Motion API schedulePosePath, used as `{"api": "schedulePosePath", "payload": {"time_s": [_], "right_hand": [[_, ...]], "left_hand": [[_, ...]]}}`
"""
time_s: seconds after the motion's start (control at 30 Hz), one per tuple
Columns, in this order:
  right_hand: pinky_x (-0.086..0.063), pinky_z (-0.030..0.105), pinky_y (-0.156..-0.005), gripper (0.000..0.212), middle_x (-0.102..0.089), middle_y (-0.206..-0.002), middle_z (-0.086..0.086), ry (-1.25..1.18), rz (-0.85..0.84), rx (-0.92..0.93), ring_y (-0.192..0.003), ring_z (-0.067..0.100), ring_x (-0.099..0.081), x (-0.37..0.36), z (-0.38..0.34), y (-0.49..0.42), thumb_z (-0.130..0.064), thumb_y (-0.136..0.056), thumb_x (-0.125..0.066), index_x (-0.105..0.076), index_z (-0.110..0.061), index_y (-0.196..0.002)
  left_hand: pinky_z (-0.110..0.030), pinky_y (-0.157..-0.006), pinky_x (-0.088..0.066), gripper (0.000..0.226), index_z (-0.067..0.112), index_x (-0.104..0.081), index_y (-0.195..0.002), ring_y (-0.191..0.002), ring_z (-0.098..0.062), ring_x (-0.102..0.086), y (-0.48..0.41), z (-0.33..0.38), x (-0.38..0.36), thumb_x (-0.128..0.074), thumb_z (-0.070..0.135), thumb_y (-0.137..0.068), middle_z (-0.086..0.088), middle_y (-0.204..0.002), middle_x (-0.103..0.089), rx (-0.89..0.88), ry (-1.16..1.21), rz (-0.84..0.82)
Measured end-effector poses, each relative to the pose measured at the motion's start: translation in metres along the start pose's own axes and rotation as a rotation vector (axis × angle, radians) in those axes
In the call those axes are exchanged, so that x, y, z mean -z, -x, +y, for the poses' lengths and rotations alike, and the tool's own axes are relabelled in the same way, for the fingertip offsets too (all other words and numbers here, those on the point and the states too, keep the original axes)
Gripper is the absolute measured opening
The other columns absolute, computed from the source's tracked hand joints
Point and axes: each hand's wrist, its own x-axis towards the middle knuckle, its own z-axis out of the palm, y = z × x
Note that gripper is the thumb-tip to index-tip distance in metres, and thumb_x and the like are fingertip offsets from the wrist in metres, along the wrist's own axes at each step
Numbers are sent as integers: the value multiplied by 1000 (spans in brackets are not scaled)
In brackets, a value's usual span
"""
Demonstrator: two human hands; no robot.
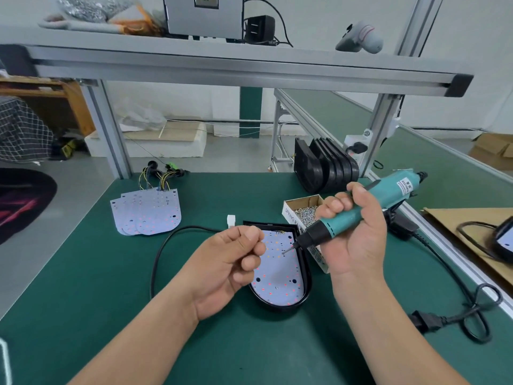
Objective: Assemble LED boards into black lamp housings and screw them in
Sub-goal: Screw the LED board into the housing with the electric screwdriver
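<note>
Workbench matting in green is filling the lower frame in front of you, with an aluminium shelf rail crossing above it. Spare black housings are standing on edge in a row at the far right of the mat. A fanned stack of loose LED boards is lying left of centre, their wires pointing away from you.

The black lamp housing is sitting open side up at the centre of the mat, and an LED board is lying inside it.

Your right hand is wrapping all its fingers round the teal electric screwdriver and tilting it down to the left. Its bit is touching the upper part of the board.

Your left hand is hovering over the housing's left edge, fingers curled in and thumb pressing on the forefinger. Whether a screw is pinched there, you cannot tell from this view.

A cardboard box of screws is sitting just beside the housing's right edge, behind the screwdriver. A black cable is looping across the mat to the left, and a small white connector is standing near the housing's top left corner.
</note>
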Motion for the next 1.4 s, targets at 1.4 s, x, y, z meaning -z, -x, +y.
{"api": "schedulePosePath", "payload": {"time_s": [1.4], "right_hand": [[-47, 26, -65, 5, -46, -73, -3, 115, -182, 47, -66, 14, -50, -8, 7, 8, -15, -102, -59, -61, -19, -101]], "left_hand": [[-16, -44, -33, 32, 3, -74, -109, -46, -9, -41, 3, -12, -2, -77, 15, -79, -23, -101, -79, -53, -363, 49]]}}
